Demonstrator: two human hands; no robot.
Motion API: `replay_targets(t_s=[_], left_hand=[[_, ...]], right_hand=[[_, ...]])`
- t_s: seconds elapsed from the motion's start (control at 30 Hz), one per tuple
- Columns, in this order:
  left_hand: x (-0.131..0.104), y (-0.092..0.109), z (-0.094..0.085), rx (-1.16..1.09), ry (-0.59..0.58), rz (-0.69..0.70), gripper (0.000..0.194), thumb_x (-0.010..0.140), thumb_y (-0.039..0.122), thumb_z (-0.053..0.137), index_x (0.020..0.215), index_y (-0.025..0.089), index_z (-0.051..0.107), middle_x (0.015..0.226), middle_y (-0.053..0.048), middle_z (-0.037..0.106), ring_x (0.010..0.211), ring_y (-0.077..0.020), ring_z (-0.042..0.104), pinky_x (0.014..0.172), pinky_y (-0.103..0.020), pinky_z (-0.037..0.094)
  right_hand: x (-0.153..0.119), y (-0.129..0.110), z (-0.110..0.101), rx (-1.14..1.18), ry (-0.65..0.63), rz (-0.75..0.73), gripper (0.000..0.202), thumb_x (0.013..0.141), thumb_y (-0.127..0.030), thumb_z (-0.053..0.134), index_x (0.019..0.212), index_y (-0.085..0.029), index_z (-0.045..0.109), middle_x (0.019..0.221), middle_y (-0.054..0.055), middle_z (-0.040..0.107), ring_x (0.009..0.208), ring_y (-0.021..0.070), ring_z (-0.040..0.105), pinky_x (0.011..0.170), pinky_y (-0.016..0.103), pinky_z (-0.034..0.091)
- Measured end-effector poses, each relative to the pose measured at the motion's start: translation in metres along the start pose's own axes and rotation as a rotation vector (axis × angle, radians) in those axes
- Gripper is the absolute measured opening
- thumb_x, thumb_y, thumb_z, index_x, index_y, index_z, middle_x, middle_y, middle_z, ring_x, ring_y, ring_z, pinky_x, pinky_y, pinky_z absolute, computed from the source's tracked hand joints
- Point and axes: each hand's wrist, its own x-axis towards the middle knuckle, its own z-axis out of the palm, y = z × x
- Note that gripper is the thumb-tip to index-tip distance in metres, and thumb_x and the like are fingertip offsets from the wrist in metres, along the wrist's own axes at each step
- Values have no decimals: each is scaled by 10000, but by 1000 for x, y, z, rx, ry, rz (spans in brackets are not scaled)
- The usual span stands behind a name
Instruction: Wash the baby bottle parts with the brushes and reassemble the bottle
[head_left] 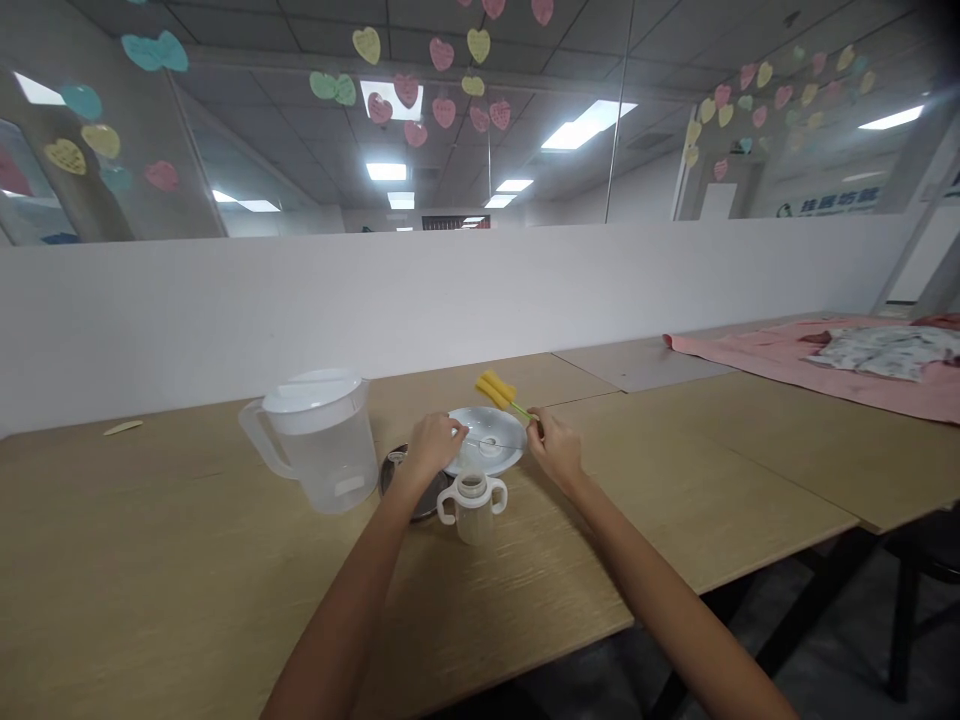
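Above the near rim of a white bowl (pixel 454 462), my left hand (pixel 435 445) pinches something small and pale that I cannot make out. My right hand (pixel 556 448) is closed at the bowl's right side. A thin wire (pixel 504 444) runs between the two hands across the bowl; a small white ring-shaped piece (pixel 489 446) lies inside. The green handle of a yellow sponge brush (pixel 496 388) reaches my right fingers; whether they grip it, I cannot tell. In front stands an upright, lidless two-handled baby bottle (pixel 474 515). Behind my left wrist is a dark round tray (pixel 426 502), partly hidden.
A clear plastic pitcher (pixel 334 455) with a white lid stands to the left on the wooden table (pixel 187 580). A thin yellowish strip (pixel 123 427) lies farther left. At far right, a pink cloth (pixel 780 360) holds a patterned garment (pixel 892 350). A white wall (pixel 450 300) rises behind.
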Motion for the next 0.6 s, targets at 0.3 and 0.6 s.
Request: replay_targets(t_s=[0.3, 0.6], left_hand=[[-1, -7, 34, 30, -119, 116, 423, 888, 442, 369, 935, 194, 707, 1270, -100, 545, 1204, -238, 444, 996, -336, 334], [1, -1, 45, 15, -187, 122, 417, 873, 504, 372, 1185, 288, 545, 1273, -58, 521, 1220, -247, 410, 1020, -387, 283]], right_hand=[[-1, 0, 2, -13, -14, 2, 299, 835, -241, 372, 966, -163, 629, 699, 38, 661, 571, 125, 543, 537, 229, 280], [-2, -2, 2, -10, -70, 13, 290, 839, -249, 379, 973, -176, 625, 737, 42, 672, 592, 134, 558, 537, 230, 288]])
